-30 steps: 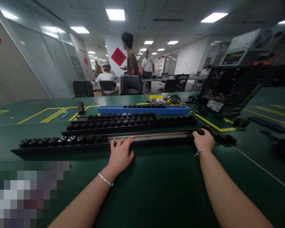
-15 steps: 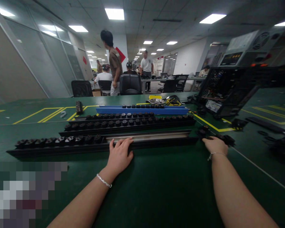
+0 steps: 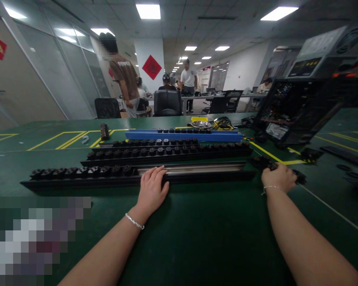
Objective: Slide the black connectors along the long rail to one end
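A long black rail point(image 3: 197, 173) lies across the green table point(image 3: 197, 230) in front of me. Several black knobs point(image 3: 80, 172) fill its left half; its right half shows a bare metal channel. My left hand point(image 3: 151, 188) rests flat on the rail's middle, fingers stretched over the channel edge. My right hand point(image 3: 279, 177) sits just past the rail's right end, fingers curled down over a cluster of small black parts point(image 3: 264, 162) on the table. What the fingers hold is hidden.
Two more knob-filled black rails point(image 3: 167, 153) and a blue rail point(image 3: 185, 136) lie behind. An open black equipment chassis point(image 3: 298, 109) stands at the right. A metal bowl point(image 3: 200, 124) sits at the back. People stand and sit by desks beyond.
My right hand has left the rail's right end and moved right, onto the small black parts. My left hand stays on the rail. A person in the background has walked left.
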### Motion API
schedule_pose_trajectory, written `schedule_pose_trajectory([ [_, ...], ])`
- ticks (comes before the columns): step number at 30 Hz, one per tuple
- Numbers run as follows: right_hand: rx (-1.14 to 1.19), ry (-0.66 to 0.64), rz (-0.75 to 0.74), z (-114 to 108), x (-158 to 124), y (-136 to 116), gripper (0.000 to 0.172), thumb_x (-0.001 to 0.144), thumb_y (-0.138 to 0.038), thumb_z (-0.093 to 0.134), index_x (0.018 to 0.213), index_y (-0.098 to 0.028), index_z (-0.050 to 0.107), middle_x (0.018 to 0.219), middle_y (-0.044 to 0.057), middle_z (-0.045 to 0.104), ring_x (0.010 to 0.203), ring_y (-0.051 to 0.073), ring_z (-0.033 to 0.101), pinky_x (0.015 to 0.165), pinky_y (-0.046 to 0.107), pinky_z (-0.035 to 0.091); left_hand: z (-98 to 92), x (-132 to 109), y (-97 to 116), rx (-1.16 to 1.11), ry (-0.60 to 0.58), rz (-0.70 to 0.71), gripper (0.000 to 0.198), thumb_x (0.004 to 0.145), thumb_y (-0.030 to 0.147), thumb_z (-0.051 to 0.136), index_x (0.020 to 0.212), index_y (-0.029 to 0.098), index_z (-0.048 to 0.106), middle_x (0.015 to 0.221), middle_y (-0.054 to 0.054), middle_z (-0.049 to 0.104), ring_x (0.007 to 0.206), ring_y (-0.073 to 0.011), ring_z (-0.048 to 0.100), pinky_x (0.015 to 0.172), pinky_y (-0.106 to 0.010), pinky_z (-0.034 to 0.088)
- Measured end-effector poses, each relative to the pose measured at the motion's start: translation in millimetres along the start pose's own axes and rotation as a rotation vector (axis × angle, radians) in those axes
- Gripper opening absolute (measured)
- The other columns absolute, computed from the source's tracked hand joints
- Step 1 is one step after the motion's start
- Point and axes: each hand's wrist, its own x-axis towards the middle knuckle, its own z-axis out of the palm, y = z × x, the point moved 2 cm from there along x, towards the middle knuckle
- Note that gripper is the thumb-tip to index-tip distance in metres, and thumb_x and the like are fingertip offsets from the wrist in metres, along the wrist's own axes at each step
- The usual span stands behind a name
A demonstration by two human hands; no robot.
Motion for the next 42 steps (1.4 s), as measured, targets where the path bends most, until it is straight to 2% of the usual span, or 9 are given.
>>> schedule_pose_trajectory([
  [3, 0.043, 0.073, -0.093, -9.7, -5.8, -10.8, 0.035, 0.077, -0.031, 0.046, 0.101, -0.012, 0.063, 0.107, 0.022, 0.058, 0.101, 0.032, 0.047, 0.081, 0.042, 0.035, -2.4, 0.6, -3.5, 0.062, 0.104, -0.089, 0.035, 0.086, 0.032, 0.045, 0.118, 0.022, 0.055, 0.139, -0.008, 0.047, 0.132, -0.0274, 0.033, 0.108, -0.049, 0.026],
  [5, 0.076, 0.078, -0.243, -14.5, -12.3, -25.2, 0.03, 0.081, -0.033, 0.043, 0.091, -0.013, 0.063, 0.098, 0.019, 0.061, 0.097, 0.029, 0.049, 0.084, 0.04, 0.035, -4.8, 1.3, -8.6, 0.112, 0.182, -0.181, 0.036, 0.086, 0.033, 0.045, 0.118, 0.02, 0.054, 0.144, -0.011, 0.039, 0.135, -0.0293, 0.028, 0.109, -0.052, 0.023],
  [9, 0.186, -0.033, -0.653, -12.9, -42.4, -64.5, 0.035, 0.087, -0.034, 0.033, 0.088, -0.016, 0.063, 0.101, 0.012, 0.065, 0.099, 0.022, 0.054, 0.093, 0.036, 0.035, -8.3, 3.2, -28.4, 0.163, 0.291, -0.381, 0.04, 0.084, 0.035, 0.048, 0.12, 0.018, 0.052, 0.149, -0.017, 0.025, 0.138, -0.0342, 0.02, 0.107, -0.059, 0.022],
  [12, 0.148, -0.173, -0.856, -3.3, -70.2, -86.3, 0.036, 0.086, -0.033, 0.037, 0.105, -0.017, 0.063, 0.119, 0.009, 0.062, 0.114, 0.022, 0.05, 0.098, 0.038, 0.033, -8.6, 3.9, -45.0, 0.172, 0.305, -0.473, 0.037, 0.084, 0.037, 0.047, 0.113, 0.018, 0.057, 0.145, -0.018, 0.029, 0.136, -0.0351, 0.024, 0.105, -0.059, 0.024],
  [16, 0.021, -0.252, -0.802, 6.4, -86.0, -91.5, 0.039, 0.084, -0.023, 0.035, 0.106, -0.022, 0.066, 0.116, 0.004, 0.065, 0.113, 0.02, 0.052, 0.099, 0.041, 0.031, -9.8, 3.2, -54.7, 0.18, 0.32, -0.539, 0.033, 0.083, 0.036, 0.047, 0.105, 0.018, 0.063, 0.136, -0.018, 0.039, 0.13, -0.0343, 0.033, 0.104, -0.056, 0.028],
  [22, 0.008, -0.229, -0.709, 6.2, -87.8, -88.0, 0.041, 0.081, -0.022, 0.036, 0.108, -0.023, 0.067, 0.12, 0.003, 0.063, 0.116, 0.022, 0.05, 0.098, 0.043, 0.031, -11.5, 3.2, -52.5, 0.184, 0.3, -0.545, 0.03, 0.082, 0.035, 0.048, 0.098, 0.019, 0.066, 0.13, -0.016, 0.046, 0.128, -0.0344, 0.035, 0.102, -0.058, 0.029],
  [30, -0.003, -0.255, -0.695, 1.7, -89.3, -88.3, 0.041, 0.081, -0.023, 0.035, 0.107, -0.023, 0.067, 0.116, 0.004, 0.065, 0.114, 0.023, 0.05, 0.097, 0.044, 0.033, -9.0, 2.2, -54.5, 0.19, 0.289, -0.539, 0.031, 0.082, 0.036, 0.046, 0.098, 0.019, 0.067, 0.132, -0.015, 0.046, 0.129, -0.0348, 0.034, 0.104, -0.058, 0.029],
  [36, -0.009, -0.258, -0.672, 0.9, -88.6, -90.0, 0.041, 0.078, -0.022, 0.036, 0.104, -0.023, 0.068, 0.111, 0.003, 0.066, 0.111, 0.024, 0.052, 0.096, 0.043, 0.033, -8.4, 3.6, -53.8, 0.152, 0.258, -0.54, 0.031, 0.083, 0.033, 0.045, 0.102, 0.018, 0.066, 0.134, -0.015, 0.044, 0.129, -0.0335, 0.033, 0.106, -0.058, 0.023],
  [42, 0.004, -0.25, -0.669, 3.9, -86.7, -89.3, 0.04, 0.078, -0.023, 0.037, 0.103, -0.023, 0.068, 0.111, 0.003, 0.066, 0.11, 0.024, 0.052, 0.096, 0.043, 0.033, -8.1, 6.0, -52.5, 0.176, 0.236, -0.545, 0.033, 0.084, 0.033, 0.043, 0.105, 0.018, 0.064, 0.134, -0.015, 0.046, 0.124, -0.0344, 0.04, 0.105, -0.061, 0.024],
])
